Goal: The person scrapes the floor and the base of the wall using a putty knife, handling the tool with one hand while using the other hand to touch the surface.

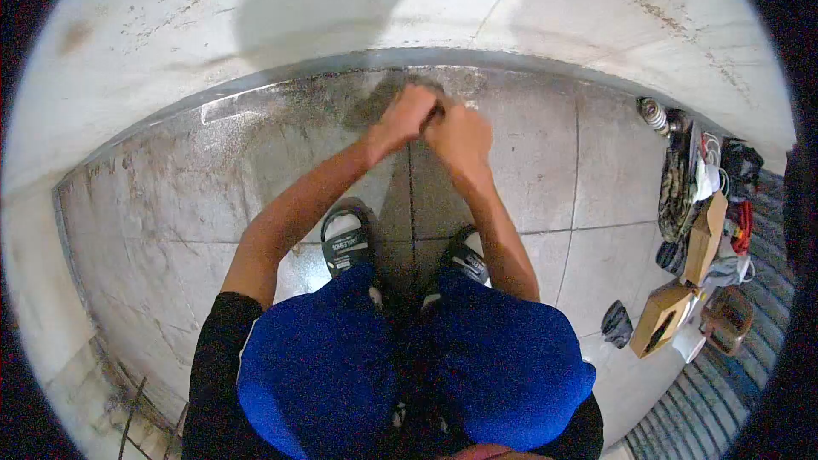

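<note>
Both hands are close together in front of me, over the tiled floor (528,153) near the foot of the wall. My left hand (409,115) is closed, its fingers curled round a small dark thing that I cannot make out. Right beside it is my right hand (463,136), closed as well and blurred; what lies inside its fingers is hidden. A bit of something dark shows between the two hands. Around them a dark patch or shadow falls on the floor.
A pale wall (562,8) curves across the top. Sandalled feet (345,243) stand on the tiles below my hands. At the right lie an open cardboard box (663,319), a dark crumpled bag (616,324), a brown plastic container (728,319), cloths and a coiled bulb (653,113).
</note>
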The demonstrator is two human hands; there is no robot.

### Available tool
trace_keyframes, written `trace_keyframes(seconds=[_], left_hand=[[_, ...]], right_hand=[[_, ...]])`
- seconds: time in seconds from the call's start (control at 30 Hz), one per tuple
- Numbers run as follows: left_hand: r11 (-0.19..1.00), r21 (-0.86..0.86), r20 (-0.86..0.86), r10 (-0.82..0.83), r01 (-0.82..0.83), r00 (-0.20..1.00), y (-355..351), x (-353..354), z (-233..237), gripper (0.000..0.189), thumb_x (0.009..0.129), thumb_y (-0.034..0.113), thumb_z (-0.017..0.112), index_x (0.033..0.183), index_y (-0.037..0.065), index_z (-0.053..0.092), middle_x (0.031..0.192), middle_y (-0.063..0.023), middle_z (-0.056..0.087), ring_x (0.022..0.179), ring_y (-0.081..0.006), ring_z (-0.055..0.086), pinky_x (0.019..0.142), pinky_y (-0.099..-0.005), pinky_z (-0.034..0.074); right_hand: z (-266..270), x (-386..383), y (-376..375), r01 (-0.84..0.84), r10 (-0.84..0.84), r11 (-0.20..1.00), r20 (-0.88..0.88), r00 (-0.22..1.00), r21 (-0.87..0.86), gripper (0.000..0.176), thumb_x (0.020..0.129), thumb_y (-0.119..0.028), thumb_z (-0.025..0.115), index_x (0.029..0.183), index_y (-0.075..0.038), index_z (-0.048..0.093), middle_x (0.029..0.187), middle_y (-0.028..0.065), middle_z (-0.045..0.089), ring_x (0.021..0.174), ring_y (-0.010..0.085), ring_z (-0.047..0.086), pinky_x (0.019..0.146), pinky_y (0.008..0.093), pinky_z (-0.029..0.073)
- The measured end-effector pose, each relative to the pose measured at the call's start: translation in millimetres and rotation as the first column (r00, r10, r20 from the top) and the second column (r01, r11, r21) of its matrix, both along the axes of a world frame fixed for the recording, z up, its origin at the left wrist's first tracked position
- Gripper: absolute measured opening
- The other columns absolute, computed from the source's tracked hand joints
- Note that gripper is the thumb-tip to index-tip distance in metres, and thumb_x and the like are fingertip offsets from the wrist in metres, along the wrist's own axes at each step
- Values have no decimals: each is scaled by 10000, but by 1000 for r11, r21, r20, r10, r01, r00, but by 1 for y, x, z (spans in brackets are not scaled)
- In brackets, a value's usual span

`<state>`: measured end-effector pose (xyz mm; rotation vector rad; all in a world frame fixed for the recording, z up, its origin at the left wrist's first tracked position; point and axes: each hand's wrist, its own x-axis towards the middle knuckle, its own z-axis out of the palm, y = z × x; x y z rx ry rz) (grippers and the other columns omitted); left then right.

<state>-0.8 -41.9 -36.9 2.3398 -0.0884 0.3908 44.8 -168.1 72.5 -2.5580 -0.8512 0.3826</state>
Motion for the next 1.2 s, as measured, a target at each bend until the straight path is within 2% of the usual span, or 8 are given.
trace_keyframes(seconds=[0.07,0.17,0.47,0.57,0.73,0.87,1.1,1.2], left_hand=[[998,65,-246,23,-7,969,-21,-4,11,192,734,165,547,845,31,628,847,-230,595,818,-429,553,730,-485,432],[988,150,-67,32,-21,997,-19,2,-23,270,758,236,508,884,27,624,844,-241,616,814,-428,575,731,-485,454],[978,197,-232,-16,63,973,-34,32,-1,206,722,194,569,704,-6,615,762,-251,595,737,-422,592,631,-491,454],[998,-23,143,61,-58,988,-18,46,11,195,710,181,576,696,-7,628,770,-251,605,724,-431,597,629,-493,459],[986,42,-121,-153,159,981,-28,44,34,221,673,198,608,736,-13,591,779,-272,557,789,-445,554,665,-481,457],[995,93,110,-44,34,993,-29,48,20,234,660,219,624,691,-11,592,713,-262,560,714,-434,577,633,-466,479],[970,218,-267,-45,106,963,-40,47,44,180,676,112,591,778,-31,633,866,-262,609,827,-411,614,683,-453,504],[996,-21,-109,-83,81,991,-33,45,40,190,690,156,600,797,-2,611,835,-236,605,787,-435,590,652,-464,483]], right_hand=[[6,-5,-13,50,-53,998,-58,997,-46,244,791,-219,563,980,-112,673,764,203,653,716,378,641,661,462,510],[11,-3,-17,79,-85,992,-59,995,-102,218,786,-219,563,930,-111,685,796,199,658,753,382,640,687,461,507],[13,14,-26,115,-116,992,-3,993,-59,210,784,-203,557,887,-75,687,767,224,644,721,402,631,660,467,507],[6,28,-15,133,-131,989,35,991,-67,208,784,-199,554,886,-77,687,768,224,643,722,405,630,660,467,507],[15,26,-27,134,-135,988,-14,991,-83,213,780,-205,557,885,-72,686,774,232,640,728,409,629,658,472,506],[4,26,-24,154,-153,985,30,988,-72,210,778,-206,562,882,-70,684,782,218,645,730,400,632,654,474,503],[9,27,-34,167,-167,985,11,986,-52,205,772,-204,576,888,-74,684,770,221,642,725,396,631,646,472,499],[2,29,-27,152,-150,988,39,988,-38,205,776,-204,577,901,-81,682,762,222,640,714,394,632,638,475,499]])
